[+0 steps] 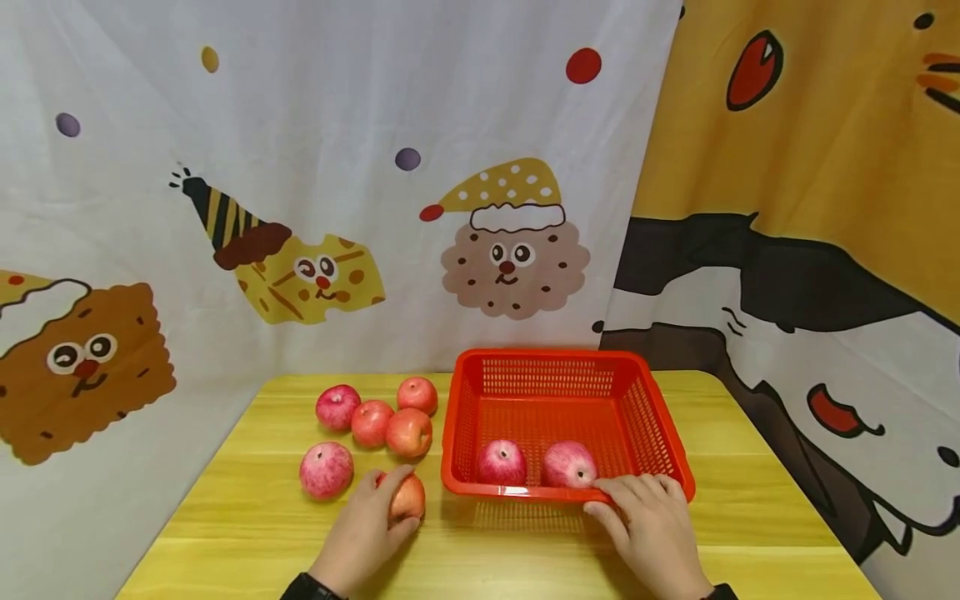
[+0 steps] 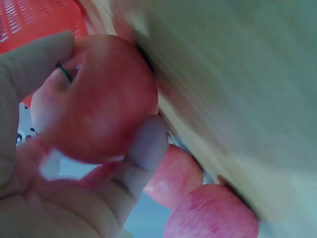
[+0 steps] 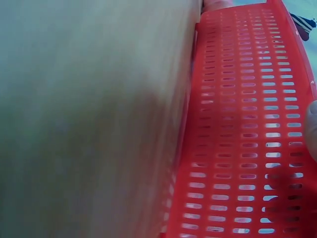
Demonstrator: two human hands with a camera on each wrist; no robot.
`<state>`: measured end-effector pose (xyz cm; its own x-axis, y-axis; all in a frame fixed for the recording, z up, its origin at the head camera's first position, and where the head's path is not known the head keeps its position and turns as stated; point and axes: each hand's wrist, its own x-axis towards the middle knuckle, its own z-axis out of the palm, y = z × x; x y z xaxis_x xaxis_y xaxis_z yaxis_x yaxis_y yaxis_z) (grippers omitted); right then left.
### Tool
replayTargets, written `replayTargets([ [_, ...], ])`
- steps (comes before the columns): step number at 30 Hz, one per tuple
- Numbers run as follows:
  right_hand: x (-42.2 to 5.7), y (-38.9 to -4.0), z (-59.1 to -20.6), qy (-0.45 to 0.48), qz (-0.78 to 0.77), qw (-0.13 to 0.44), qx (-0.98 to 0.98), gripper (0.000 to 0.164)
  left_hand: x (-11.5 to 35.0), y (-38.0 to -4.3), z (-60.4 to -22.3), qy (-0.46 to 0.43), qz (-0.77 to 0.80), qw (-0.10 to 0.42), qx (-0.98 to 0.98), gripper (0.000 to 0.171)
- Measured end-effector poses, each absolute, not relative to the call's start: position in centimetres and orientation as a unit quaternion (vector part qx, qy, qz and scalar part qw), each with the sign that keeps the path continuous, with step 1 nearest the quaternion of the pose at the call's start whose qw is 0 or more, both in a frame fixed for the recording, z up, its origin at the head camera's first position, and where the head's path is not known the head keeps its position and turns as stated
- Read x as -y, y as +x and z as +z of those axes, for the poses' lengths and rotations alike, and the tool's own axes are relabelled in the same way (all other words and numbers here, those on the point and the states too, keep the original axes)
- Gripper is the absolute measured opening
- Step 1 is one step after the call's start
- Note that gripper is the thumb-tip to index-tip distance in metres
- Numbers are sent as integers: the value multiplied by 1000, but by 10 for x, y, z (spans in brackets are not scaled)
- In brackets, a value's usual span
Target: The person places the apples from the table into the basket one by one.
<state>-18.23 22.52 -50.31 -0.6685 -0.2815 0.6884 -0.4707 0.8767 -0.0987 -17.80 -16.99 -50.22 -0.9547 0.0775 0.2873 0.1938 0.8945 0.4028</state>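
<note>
- A person's left hand [image 1: 367, 525] pinches a round red-and-orange apple [image 1: 408, 497] between thumb and fingers at the bright yellow wood-grain bench [image 1: 510, 571]; whether the fruit touches the surface cannot be told.
- The right hand [image 1: 652, 529] grips the near rim of a red rectangular plastic basket [image 1: 555, 355] with slotted walls — fingers over the edge, thumb outside.
- Inside the basket, close to its near wall, lie two pink-red streaked apples, one at left [image 1: 502, 462], the other [image 1: 570, 467] beside the right hand's fingertips.
- Left of the basket, four red apples [image 1: 372, 423] cluster together; a speckled pink apple [image 1: 326, 471] sits apart, nearer the person.
- The risk at left: smooth, rounded skin could slip from a loose pinch and roll off toward the person.
- At right, a hard pull on the rim might tip or drag the light-looking basket — and set its two loose apples rolling.
- A low pass over the rim could knock the held apple free.
</note>
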Motion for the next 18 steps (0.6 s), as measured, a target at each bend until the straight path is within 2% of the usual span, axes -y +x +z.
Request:
replayTargets([
  [6, -225, -184, -499, 194, 128, 343, 910, 35, 167, -173, -492, -38, -233, 132, 963, 66],
  [10, -231, -186, -499, 195, 135, 340, 910, 37, 156, -176, -464, -43, -276, 203, 939, 69],
  [13, -241, -187, -499, 177, 147, 351, 908, 36, 139, -187, -440, -89, -328, 245, 908, 70],
  [18, -256, -188, -503, 156, 169, 369, 901, 34, 106, -210, -430, -171, -282, 223, 917, 66],
])
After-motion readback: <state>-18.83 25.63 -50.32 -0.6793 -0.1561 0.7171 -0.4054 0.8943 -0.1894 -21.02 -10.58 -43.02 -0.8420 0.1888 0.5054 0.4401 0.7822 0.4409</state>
